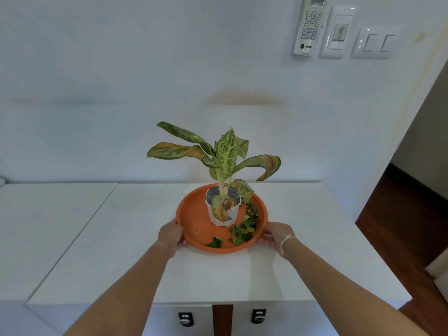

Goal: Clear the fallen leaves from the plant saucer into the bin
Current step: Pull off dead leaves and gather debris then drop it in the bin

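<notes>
My left hand (171,235) grips the near-left rim of the round orange plastic saucer (194,214), which sits on the white desk (109,238). The white plastic pot (221,213) with its variegated plant stands in the middle, and small green fallen leaves (242,230) lie scattered toward the right. My right hand (275,235) holds the near-right rim. I judge I'm just taking hold; next I must lift level, or take the pot out first. No bin shows.
</notes>
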A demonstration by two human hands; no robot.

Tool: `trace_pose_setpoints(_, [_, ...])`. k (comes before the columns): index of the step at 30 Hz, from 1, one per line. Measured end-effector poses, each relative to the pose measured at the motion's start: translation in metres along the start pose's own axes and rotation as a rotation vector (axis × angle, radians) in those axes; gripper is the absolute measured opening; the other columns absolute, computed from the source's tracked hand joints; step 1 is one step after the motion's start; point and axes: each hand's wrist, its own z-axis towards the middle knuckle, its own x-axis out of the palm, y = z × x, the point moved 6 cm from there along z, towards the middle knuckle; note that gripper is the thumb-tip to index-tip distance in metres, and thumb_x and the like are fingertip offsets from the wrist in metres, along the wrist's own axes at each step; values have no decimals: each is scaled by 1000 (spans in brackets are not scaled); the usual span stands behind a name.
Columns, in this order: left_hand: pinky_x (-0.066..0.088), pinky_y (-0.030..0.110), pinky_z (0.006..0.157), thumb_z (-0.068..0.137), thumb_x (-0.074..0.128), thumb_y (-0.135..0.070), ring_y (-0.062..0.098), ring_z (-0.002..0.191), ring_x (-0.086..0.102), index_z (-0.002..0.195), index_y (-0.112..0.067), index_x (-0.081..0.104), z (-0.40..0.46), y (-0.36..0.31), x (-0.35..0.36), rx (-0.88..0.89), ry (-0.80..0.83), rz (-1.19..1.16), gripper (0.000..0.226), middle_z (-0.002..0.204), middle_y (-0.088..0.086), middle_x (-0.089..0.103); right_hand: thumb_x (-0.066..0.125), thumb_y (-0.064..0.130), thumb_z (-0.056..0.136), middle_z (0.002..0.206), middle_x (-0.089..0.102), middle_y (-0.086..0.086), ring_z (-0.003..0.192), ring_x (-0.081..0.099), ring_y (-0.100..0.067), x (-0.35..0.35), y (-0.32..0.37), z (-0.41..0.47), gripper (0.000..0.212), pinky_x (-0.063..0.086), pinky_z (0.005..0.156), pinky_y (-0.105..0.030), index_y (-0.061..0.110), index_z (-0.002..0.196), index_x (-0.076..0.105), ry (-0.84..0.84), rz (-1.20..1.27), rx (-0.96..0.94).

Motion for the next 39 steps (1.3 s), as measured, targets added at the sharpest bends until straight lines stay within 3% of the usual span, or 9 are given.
trace_pose_setpoints(4, [48, 31, 62, 90, 31, 3, 25, 70, 52, 128, 1, 55, 2, 0, -1, 67, -58, 17, 44, 87, 12, 59, 49, -8, 89, 72, 59, -16, 61, 58, -25, 0, -5, -1, 10, 56, 45, -29, -6, 86, 58, 4, 13, 35])
trace_pose_setpoints(8, [39, 43, 111, 91, 40, 0, 34, 132, 44, 140, -5, 44, -6, -1, -4, 125, -189, 55, 49, 144, 15, 48, 50, -10, 88, 73, 59, -17, 61, 58, -28, 3, -10, -3, 11, 56, 41, -30, -8, 81, 58, 12, 57, 54])
trace_pose_setpoints(11, [49, 25, 81, 89, 38, 5, 31, 109, 52, 99, -12, 66, -19, -10, 2, 214, -164, 128, 34, 103, 8, 65, 49, -10, 89, 73, 58, -17, 62, 59, -28, 8, -14, -7, 13, 58, 46, -34, -6, 80, 57, 22, 106, 69])
trace_pose_setpoints(13, [45, 24, 67, 87, 37, 6, 30, 98, 55, 98, -10, 67, -27, -16, 8, 276, -114, 218, 36, 96, 9, 65, 46, -11, 90, 74, 58, -17, 62, 59, -28, 12, -18, -11, 18, 60, 57, -39, -5, 76, 55, 22, 142, 80])
trace_pose_setpoints(17, [46, 37, 96, 90, 40, -5, 33, 119, 50, 131, -3, 51, -31, -21, 14, 389, -115, 560, 42, 135, 17, 48, 46, -9, 89, 72, 57, -17, 60, 58, -27, 12, -24, -14, 18, 57, 42, -31, -4, 74, 54, 7, 90, 85])
trace_pose_setpoints(22, [30, 42, 116, 95, 42, -23, 30, 139, 34, 143, -11, 40, -38, -23, 30, 575, -75, 1012, 50, 154, 10, 33, 54, 8, 85, 69, 59, -12, 64, 61, -28, 0, -11, -14, 10, 58, 83, -45, -1, 87, 59, -115, -360, -72])
trace_pose_setpoints(26, [8, 48, 120, 97, 32, -31, 30, 149, 12, 150, -15, 26, -37, -18, 41, 557, -2, 1358, 56, 160, 7, 21, 57, 23, 87, 125, 57, -11, 114, 57, -29, 1, 14, -29, 46, 46, 87, -30, 10, 131, 53, -179, -668, -301])
trace_pose_setpoints(34, [17, 49, 118, 98, 20, -27, 31, 138, 32, 135, -12, 46, -24, -12, 50, 600, 107, 1542, 47, 147, 6, 43, 49, 25, 91, 142, 43, -7, 130, 43, -27, 18, 32, -29, 54, 40, 107, -38, 14, 143, 40, -52, -1021, -469])
trace_pose_setpoints(39, [15, 49, 119, 98, 23, -23, 26, 129, 44, 118, -10, 58, -29, -10, 54, 565, 122, 1416, 42, 131, 7, 56, 48, 27, 92, 147, 42, -5, 133, 41, -25, 27, 33, -24, 52, 35, 112, -36, 16, 143, 42, 26, -1154, -498])
